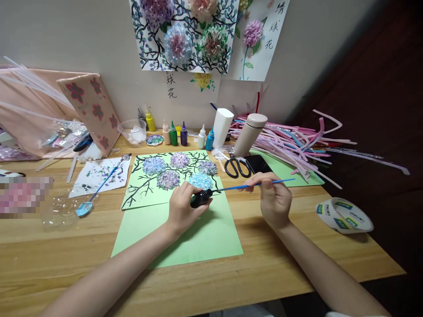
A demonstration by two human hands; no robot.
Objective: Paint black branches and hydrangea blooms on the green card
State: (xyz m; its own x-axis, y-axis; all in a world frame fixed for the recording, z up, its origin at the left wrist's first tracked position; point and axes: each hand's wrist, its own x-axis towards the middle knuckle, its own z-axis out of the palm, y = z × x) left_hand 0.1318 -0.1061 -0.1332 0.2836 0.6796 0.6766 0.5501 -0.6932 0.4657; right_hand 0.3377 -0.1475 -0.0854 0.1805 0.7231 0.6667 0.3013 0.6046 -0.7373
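Observation:
My left hand is closed around a small black paint bottle, tipped on its side with its mouth to the right. Between the fingers of my right hand is a thin blue paintbrush, its dark tip at the bottle's mouth. Beneath and beyond my left hand lies a painting of black branches with several fluffy flower heads in purple, blue and lilac. It rests on a sheet of green paper. My left hand hides part of the lower edge of the painting.
Black-handled scissors, a phone and a beige tumbler stand or lie behind my right hand. A tape roll sits at right. Several paint bottles line the wall. A second brush lies across a stained tissue.

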